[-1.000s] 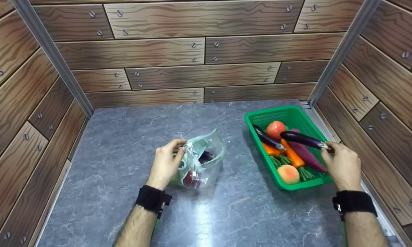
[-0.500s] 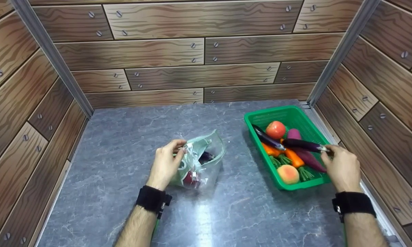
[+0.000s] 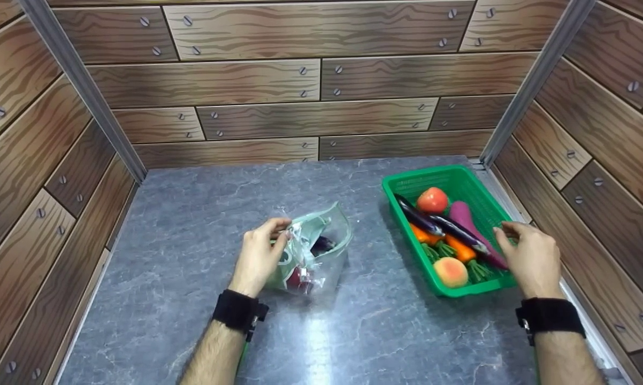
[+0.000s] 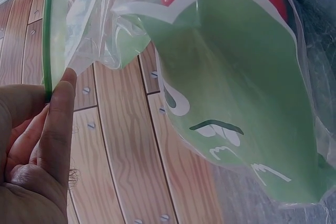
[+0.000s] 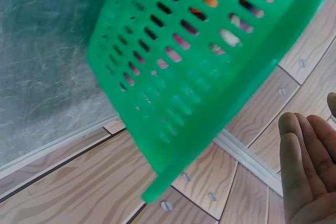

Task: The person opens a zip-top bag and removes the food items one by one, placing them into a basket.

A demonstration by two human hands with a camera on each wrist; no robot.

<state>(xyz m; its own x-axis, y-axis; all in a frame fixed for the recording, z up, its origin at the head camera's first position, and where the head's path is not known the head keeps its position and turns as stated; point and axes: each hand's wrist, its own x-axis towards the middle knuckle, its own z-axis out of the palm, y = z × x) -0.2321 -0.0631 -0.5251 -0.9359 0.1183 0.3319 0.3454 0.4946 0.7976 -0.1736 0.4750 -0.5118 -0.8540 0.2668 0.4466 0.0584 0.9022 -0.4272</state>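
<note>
My left hand (image 3: 260, 254) pinches the edge of a clear and green zip bag (image 4: 236, 87) between thumb and fingers. The bag stands on the table with its mouth spread; a dark purple item (image 3: 322, 245) and a red one (image 3: 300, 279) show inside. My right hand (image 3: 533, 256) hovers over the right rim of the green basket (image 3: 444, 291), fingers apart and holding nothing. An eggplant (image 3: 463, 234) lies slanted across the carrots (image 3: 458, 248) in the basket, beside a second eggplant (image 3: 415, 216) and a purple sweet potato (image 3: 463, 216).
A red round fruit (image 3: 432, 200) sits at the back of the basket and a peach (image 3: 451, 271) at its front. The grey marbled table (image 3: 204, 214) is enclosed by wood-patterned walls (image 3: 257, 83) at the back and both sides.
The right hand has let go of the eggplant, which dropped from over the basket onto the carrots and sweet potato. The left hand and bag have stayed in place.
</note>
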